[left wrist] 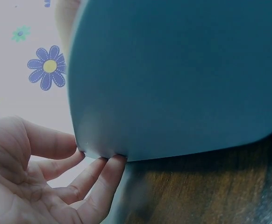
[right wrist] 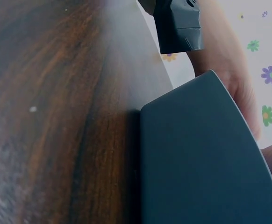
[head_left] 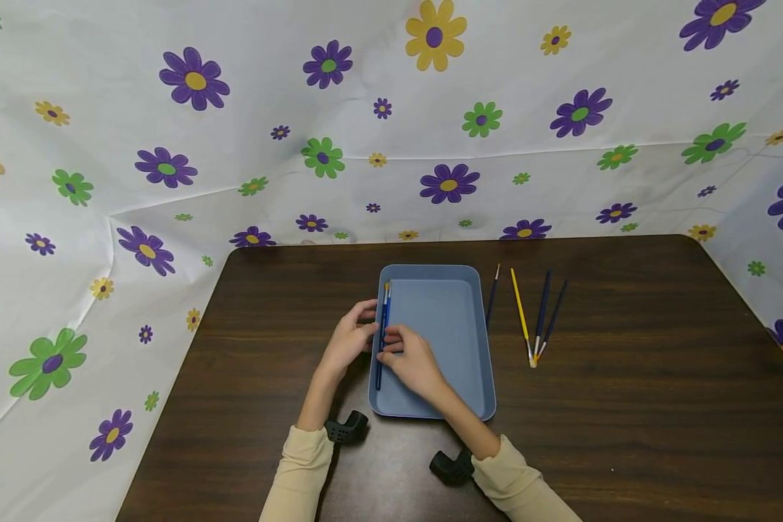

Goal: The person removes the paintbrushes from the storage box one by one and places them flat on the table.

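Two blue paintbrushes [head_left: 386, 312] lie side by side along the left wall inside a grey-blue tray [head_left: 446, 304]. My right hand [head_left: 414, 362] reaches across the tray's left half and pinches one paintbrush near its middle, thumb and fingertips at the handle. My left hand [head_left: 346, 341] rests against the outside of the tray's left wall. In the left wrist view, that hand's fingertips [left wrist: 117, 161] touch the tray's side, with the thumb at its rim. From the right wrist, the tray's outer wall [right wrist: 196, 154] hides most of the right hand's work.
Several more brushes lie right of the tray: a dark one [head_left: 493, 297] by its right wall, a yellow-handled brush [head_left: 519, 304], and dark-handled brushes [head_left: 543, 304] fanned beside it. Dark wooden table [head_left: 626, 413] surrounds the tray. A flowered white sheet [head_left: 248, 130] hangs behind.
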Motion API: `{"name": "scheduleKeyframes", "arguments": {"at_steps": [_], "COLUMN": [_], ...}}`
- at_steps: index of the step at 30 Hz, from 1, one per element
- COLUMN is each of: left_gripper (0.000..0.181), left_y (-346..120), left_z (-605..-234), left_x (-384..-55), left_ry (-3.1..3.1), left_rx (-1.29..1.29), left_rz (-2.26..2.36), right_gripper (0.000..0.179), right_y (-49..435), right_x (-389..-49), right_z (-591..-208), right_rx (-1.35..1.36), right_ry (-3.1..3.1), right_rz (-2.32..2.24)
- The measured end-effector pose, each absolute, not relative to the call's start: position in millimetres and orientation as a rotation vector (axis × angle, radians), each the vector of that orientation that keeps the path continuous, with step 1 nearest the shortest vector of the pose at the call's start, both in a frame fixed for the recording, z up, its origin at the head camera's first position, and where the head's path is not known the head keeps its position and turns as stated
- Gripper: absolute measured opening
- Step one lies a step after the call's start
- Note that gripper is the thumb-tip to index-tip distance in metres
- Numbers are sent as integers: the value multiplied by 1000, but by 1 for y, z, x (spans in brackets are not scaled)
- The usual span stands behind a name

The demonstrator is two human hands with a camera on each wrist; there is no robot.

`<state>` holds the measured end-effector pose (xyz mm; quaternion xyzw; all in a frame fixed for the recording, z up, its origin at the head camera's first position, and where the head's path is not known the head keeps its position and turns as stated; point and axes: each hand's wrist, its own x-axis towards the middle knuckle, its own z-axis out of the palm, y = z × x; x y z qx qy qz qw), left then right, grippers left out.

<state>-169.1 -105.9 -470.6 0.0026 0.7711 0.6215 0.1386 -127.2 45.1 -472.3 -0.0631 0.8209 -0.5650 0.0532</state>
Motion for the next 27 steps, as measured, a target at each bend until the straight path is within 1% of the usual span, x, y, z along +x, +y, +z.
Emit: {"name": "scheduleKeyframes", "arguments": {"at_steps": [19,27], "left_gripper": [49,49], "left_y": [-106,-106], "left_z": [-471,-470], "left_x": [-169,-169], "left_ry": [2219,2226], "left_rx": [1,12], "left_rz": [1802,1807], "right_gripper": [47,55], "right_y": [43,42], "right_x": [-125,-126], "right_z": [-475,-475], "right_rx": [-208,-179], "right_ry": [2457,2442], "right_rz": [-1743,-1755]}}
